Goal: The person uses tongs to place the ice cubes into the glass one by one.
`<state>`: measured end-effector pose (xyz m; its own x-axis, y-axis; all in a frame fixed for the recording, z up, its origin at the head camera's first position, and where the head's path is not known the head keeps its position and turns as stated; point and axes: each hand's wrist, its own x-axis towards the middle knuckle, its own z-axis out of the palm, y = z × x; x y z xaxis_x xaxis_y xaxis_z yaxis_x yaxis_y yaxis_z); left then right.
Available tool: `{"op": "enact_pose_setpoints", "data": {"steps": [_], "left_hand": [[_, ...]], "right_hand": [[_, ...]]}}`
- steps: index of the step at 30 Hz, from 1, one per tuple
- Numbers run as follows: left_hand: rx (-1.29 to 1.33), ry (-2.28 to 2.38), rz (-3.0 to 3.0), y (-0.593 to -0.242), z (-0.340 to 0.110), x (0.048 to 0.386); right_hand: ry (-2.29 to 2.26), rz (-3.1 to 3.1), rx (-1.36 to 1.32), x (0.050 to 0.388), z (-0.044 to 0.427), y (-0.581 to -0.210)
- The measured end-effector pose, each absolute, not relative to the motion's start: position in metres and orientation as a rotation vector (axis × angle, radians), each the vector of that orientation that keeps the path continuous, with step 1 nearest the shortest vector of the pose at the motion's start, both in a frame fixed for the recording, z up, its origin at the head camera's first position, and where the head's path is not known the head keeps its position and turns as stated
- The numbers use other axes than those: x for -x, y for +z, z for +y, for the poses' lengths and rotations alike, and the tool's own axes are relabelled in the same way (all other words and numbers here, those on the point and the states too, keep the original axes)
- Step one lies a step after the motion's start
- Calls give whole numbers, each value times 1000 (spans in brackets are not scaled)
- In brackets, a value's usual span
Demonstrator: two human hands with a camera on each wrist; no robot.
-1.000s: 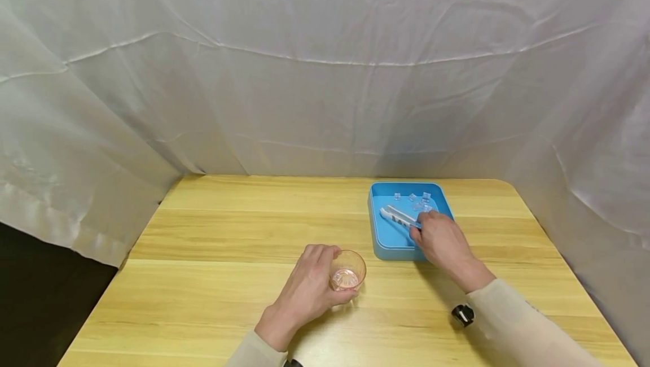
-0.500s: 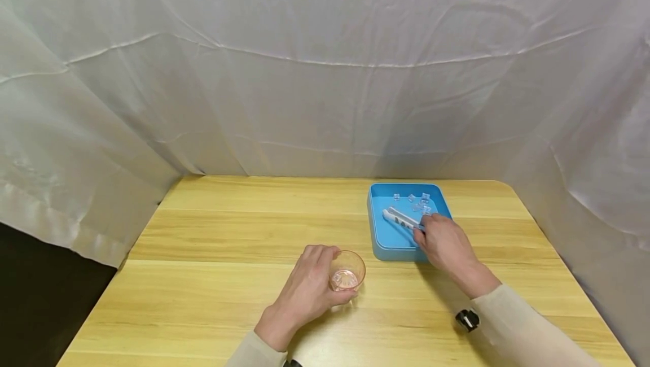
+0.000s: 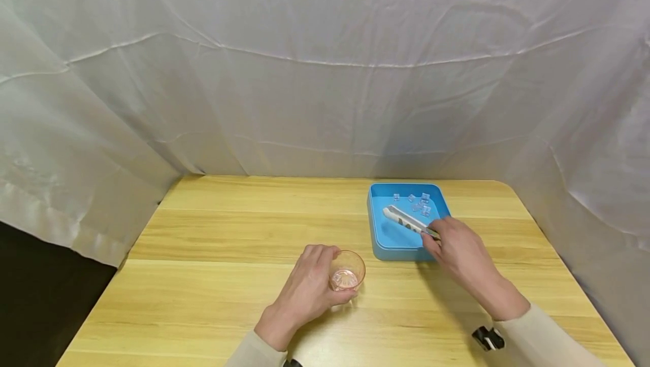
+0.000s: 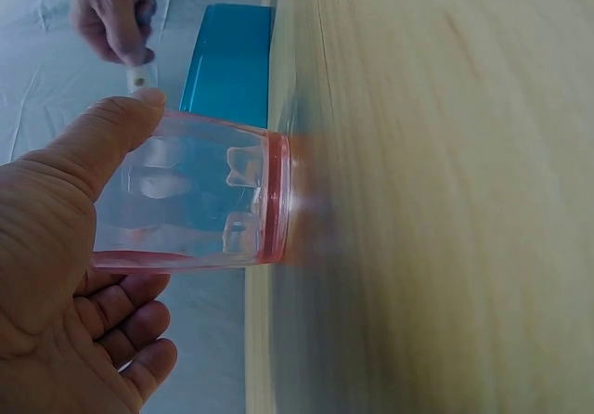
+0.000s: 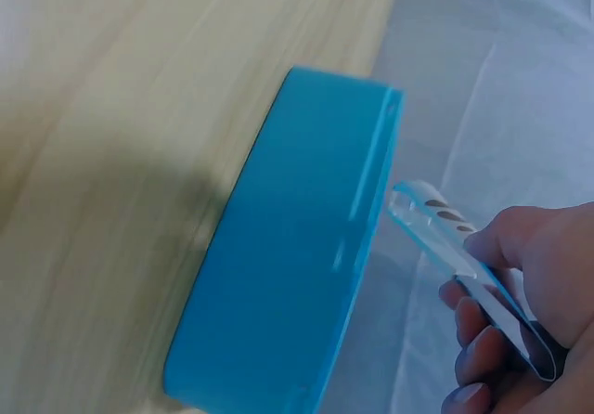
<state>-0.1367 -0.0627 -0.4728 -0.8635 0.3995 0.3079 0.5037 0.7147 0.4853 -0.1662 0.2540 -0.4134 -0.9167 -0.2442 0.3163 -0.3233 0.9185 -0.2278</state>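
Note:
My left hand grips a clear cup with an orange-pink tint, standing upright on the table. In the left wrist view, clear blocky shapes show near the cup's bottom. My right hand holds tongs with pale, dark-marked arms between thumb and fingers. In the right wrist view the tongs are raised above the rim of the blue tray, their tips close together. Whether a clear piece sits between the tips I cannot tell. Several clear ice-like cubes lie at the tray's back right.
The blue tray stands on the wooden table, to the right of and beyond the cup. A pale grey curtain hangs behind the table and along both sides. A dark area lies past the table's left edge.
My right hand has moved rightward and slightly nearer with the tongs, whose tips have come closer together. The left hand and the cup have stayed in place.

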Motion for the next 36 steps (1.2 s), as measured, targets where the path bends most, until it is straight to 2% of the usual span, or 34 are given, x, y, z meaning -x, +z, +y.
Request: {"op": "enact_pose_setpoints", "data": {"steps": [4,17,36], "left_hand": [[729,-848,-2738,-473,-63,136],[728,-825,-2749,-472,-63,137],[732,-824,-2754,-473,-62,138]], "right_hand": [[426,-2764,-479,152,250,-407],[510,-2428,-913,121,236,-414],[492,-2481,-987,112,227,-432]]}}
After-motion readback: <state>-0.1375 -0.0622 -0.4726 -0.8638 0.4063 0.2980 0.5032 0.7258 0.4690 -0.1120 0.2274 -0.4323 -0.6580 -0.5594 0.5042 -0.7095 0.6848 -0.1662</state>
